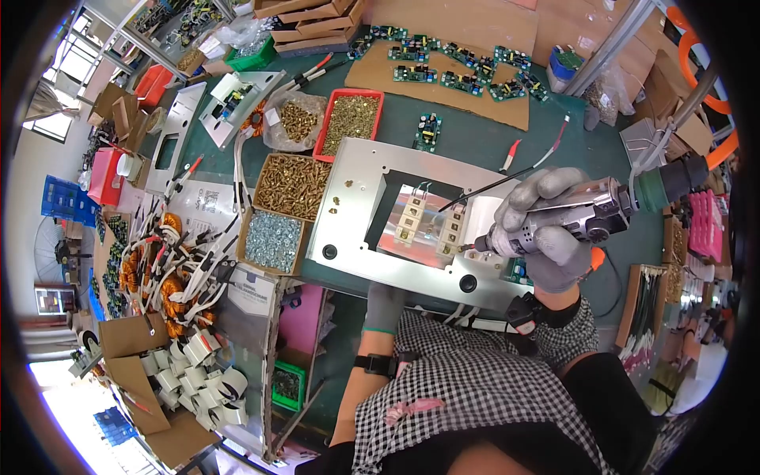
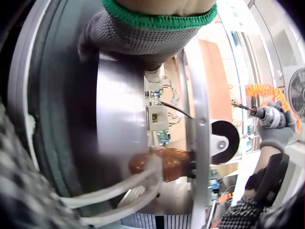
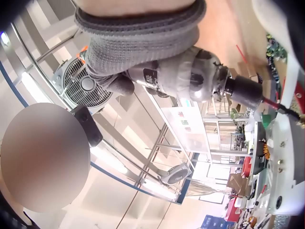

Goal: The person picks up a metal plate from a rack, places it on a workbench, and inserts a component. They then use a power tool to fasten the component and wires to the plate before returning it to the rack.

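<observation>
My gloved right hand (image 1: 554,247) grips a pneumatic-looking driver (image 1: 590,207); its bit end points left at the lower part of a cream terminal block (image 1: 451,229). A second block (image 1: 410,218) stands to its left, both within the opening of a silver metal panel (image 1: 356,170). In the right wrist view the gloved fingers (image 3: 136,55) wrap the driver body (image 3: 186,78). My gloved left hand (image 1: 385,307) is at the panel's near edge, its fingers hidden beneath. The left wrist view shows the left glove (image 2: 138,38) beside the panel, with a copper coil (image 2: 164,164) and white leads nearby.
Boxes of brass screws (image 1: 293,186) and silver screws (image 1: 273,240) stand left of the panel, with a red tray (image 1: 348,123) behind. Green circuit boards lie on cardboard (image 1: 372,77) at the back. Coils with white leads (image 1: 170,269) fill the left side. An orange hose (image 1: 687,59) hangs right.
</observation>
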`<state>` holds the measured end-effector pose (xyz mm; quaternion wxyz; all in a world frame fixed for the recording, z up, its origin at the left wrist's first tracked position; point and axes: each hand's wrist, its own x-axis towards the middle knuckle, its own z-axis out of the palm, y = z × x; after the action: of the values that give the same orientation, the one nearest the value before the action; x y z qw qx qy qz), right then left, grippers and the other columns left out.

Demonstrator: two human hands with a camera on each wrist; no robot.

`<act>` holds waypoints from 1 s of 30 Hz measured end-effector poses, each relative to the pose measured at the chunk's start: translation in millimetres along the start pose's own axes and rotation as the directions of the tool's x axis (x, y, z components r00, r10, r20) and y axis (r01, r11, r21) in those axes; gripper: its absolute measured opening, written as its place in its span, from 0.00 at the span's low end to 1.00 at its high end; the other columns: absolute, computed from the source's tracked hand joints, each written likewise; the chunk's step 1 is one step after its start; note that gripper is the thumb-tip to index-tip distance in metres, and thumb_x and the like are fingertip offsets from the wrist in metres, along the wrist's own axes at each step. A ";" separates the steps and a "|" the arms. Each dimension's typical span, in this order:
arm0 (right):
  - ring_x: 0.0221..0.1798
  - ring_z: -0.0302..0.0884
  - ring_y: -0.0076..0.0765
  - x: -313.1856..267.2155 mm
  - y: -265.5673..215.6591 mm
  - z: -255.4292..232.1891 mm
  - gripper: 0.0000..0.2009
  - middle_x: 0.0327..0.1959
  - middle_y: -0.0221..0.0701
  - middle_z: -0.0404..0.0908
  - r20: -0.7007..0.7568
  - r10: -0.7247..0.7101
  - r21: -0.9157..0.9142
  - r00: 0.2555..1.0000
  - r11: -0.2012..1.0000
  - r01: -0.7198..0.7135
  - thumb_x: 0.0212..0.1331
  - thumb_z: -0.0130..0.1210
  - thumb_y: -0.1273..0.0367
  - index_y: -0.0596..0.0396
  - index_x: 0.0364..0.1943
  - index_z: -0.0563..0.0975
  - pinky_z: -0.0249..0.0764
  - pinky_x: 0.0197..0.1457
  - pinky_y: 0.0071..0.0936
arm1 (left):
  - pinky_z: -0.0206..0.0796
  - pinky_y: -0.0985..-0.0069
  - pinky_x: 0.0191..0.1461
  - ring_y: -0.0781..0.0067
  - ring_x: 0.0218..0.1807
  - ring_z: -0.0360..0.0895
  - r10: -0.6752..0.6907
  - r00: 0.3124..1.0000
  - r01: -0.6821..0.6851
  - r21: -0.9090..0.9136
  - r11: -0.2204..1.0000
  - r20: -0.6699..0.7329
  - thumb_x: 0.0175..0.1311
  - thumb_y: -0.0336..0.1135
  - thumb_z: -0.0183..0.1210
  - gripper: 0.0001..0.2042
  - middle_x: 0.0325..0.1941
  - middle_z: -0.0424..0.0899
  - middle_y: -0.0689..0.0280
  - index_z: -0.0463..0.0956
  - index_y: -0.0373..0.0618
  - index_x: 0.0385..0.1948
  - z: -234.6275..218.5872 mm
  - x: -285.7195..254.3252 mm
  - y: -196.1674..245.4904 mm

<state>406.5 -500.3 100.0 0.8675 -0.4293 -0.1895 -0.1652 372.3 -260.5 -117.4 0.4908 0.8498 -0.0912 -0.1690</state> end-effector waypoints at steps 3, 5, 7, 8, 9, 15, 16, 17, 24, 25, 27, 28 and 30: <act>0.38 0.78 0.34 4.3 -2.1 0.5 0.20 0.40 0.43 0.77 0.009 -0.021 0.005 1.000 1.000 0.021 0.48 0.56 0.83 0.61 0.48 0.69 0.78 0.27 0.25 | 0.65 0.60 0.57 0.47 0.52 0.73 0.176 0.975 -0.210 0.289 0.934 0.138 0.62 0.30 0.50 0.15 0.48 0.76 0.49 0.70 0.36 0.50 39.6 -2.4 -34.5; 0.38 0.78 0.34 8.4 -0.5 0.2 0.21 0.40 0.43 0.77 0.031 -0.034 0.019 0.999 0.999 0.034 0.47 0.56 0.83 0.61 0.48 0.69 0.78 0.28 0.26 | 0.65 0.59 0.57 0.47 0.52 0.73 0.098 0.994 -0.106 0.168 0.980 0.052 0.61 0.29 0.51 0.14 0.48 0.77 0.49 0.70 0.34 0.48 48.8 2.8 -39.2; 0.38 0.78 0.35 15.5 -4.0 -4.7 0.22 0.41 0.44 0.77 0.065 -0.047 -0.010 0.997 0.999 0.048 0.46 0.56 0.83 0.60 0.49 0.69 0.78 0.30 0.26 | 0.67 0.60 0.54 0.49 0.49 0.75 0.179 0.984 -0.177 0.236 0.956 0.013 0.59 0.29 0.52 0.13 0.45 0.78 0.51 0.72 0.35 0.45 45.6 12.8 -34.4; 0.38 0.78 0.35 18.3 -10.5 -1.9 0.22 0.41 0.44 0.77 0.060 -0.034 -0.005 0.998 0.999 0.034 0.46 0.56 0.83 0.60 0.49 0.69 0.78 0.31 0.26 | 0.68 0.61 0.51 0.50 0.46 0.76 0.286 0.958 -0.279 0.359 0.891 0.033 0.58 0.29 0.53 0.12 0.43 0.79 0.52 0.74 0.37 0.44 41.3 10.0 -33.0; 0.38 0.78 0.35 21.0 -15.1 -1.7 0.22 0.42 0.44 0.77 0.056 -0.020 -0.001 0.998 1.000 0.020 0.46 0.56 0.83 0.60 0.49 0.69 0.78 0.31 0.26 | 0.70 0.63 0.48 0.51 0.43 0.78 0.388 0.919 -0.371 0.471 0.800 0.064 0.57 0.30 0.54 0.12 0.40 0.80 0.54 0.76 0.39 0.42 37.3 7.2 -31.3; 0.37 0.78 0.31 38.8 -20.1 -5.3 0.20 0.40 0.40 0.78 -0.152 -0.017 -0.150 0.988 0.989 -0.006 0.44 0.51 0.83 0.58 0.46 0.71 0.77 0.34 0.24 | 0.68 0.59 0.50 0.47 0.45 0.75 0.300 0.954 -0.297 0.145 0.944 -0.003 0.58 0.25 0.53 0.10 0.41 0.78 0.49 0.74 0.36 0.41 25.1 3.4 -45.9; 0.37 0.78 0.30 41.1 -13.6 -11.0 0.20 0.39 0.40 0.79 -0.172 -0.021 -0.199 0.985 0.980 -0.014 0.44 0.52 0.83 0.58 0.46 0.71 0.77 0.35 0.23 | 0.68 0.59 0.49 0.47 0.45 0.75 0.311 0.950 -0.307 0.105 0.946 -0.018 0.58 0.25 0.53 0.10 0.40 0.78 0.49 0.74 0.37 0.41 25.4 5.5 -49.5; 0.37 0.79 0.29 43.5 -8.2 -15.9 0.19 0.39 0.39 0.79 -0.191 -0.024 -0.249 0.981 0.968 -0.024 0.44 0.52 0.83 0.58 0.45 0.71 0.77 0.35 0.23 | 0.68 0.60 0.49 0.47 0.45 0.75 0.292 0.956 -0.289 0.141 0.947 0.001 0.57 0.25 0.53 0.10 0.40 0.78 0.49 0.74 0.37 0.41 22.7 4.7 -47.4; 0.35 0.78 0.26 45.6 12.9 -31.1 0.19 0.38 0.38 0.79 -0.234 -0.018 -0.325 0.972 0.944 -0.061 0.42 0.55 0.83 0.58 0.43 0.72 0.76 0.34 0.20 | 0.70 0.62 0.47 0.49 0.43 0.76 0.358 0.929 -0.369 0.161 0.915 0.094 0.59 0.31 0.55 0.11 0.38 0.78 0.51 0.75 0.38 0.42 1.6 -8.7 -31.9; 0.35 0.78 0.25 46.0 12.9 -31.5 0.19 0.38 0.38 0.79 -0.233 -0.015 -0.315 0.972 0.947 -0.061 0.42 0.55 0.83 0.58 0.43 0.72 0.76 0.33 0.20 | 0.70 0.62 0.47 0.50 0.42 0.77 0.350 0.931 -0.363 0.159 0.918 0.101 0.59 0.32 0.56 0.11 0.38 0.79 0.51 0.75 0.39 0.42 1.3 -11.4 -33.2; 0.35 0.77 0.25 47.5 12.3 -30.6 0.19 0.39 0.38 0.79 -0.257 0.029 -0.282 0.966 0.954 -0.104 0.42 0.55 0.83 0.58 0.43 0.72 0.76 0.32 0.20 | 0.70 0.61 0.46 0.51 0.42 0.77 0.276 0.956 -0.289 0.165 0.943 0.101 0.59 0.33 0.56 0.12 0.38 0.79 0.52 0.75 0.39 0.42 3.8 -16.1 -41.0; 0.35 0.77 0.25 47.5 12.3 -30.6 0.19 0.39 0.38 0.79 -0.269 0.051 -0.266 0.962 0.956 -0.125 0.42 0.55 0.83 0.58 0.43 0.72 0.75 0.32 0.20 | 0.70 0.61 0.46 0.51 0.41 0.77 0.209 0.974 -0.222 0.179 0.958 0.092 0.60 0.34 0.56 0.12 0.38 0.79 0.52 0.75 0.39 0.42 8.1 -16.8 -48.7; 0.34 0.77 0.25 46.9 16.7 -32.6 0.19 0.39 0.38 0.79 -0.258 0.039 -0.293 0.965 0.949 -0.116 0.43 0.55 0.83 0.58 0.43 0.72 0.75 0.31 0.19 | 0.70 0.61 0.45 0.52 0.41 0.77 0.159 0.985 -0.169 0.207 0.964 0.065 0.60 0.36 0.56 0.13 0.38 0.79 0.53 0.75 0.39 0.43 13.6 -7.9 -51.5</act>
<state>461.1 -522.8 92.5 0.8132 -0.5415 -0.0342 -0.2106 359.3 -243.1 -166.6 0.4077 0.8824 -0.1905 -0.1373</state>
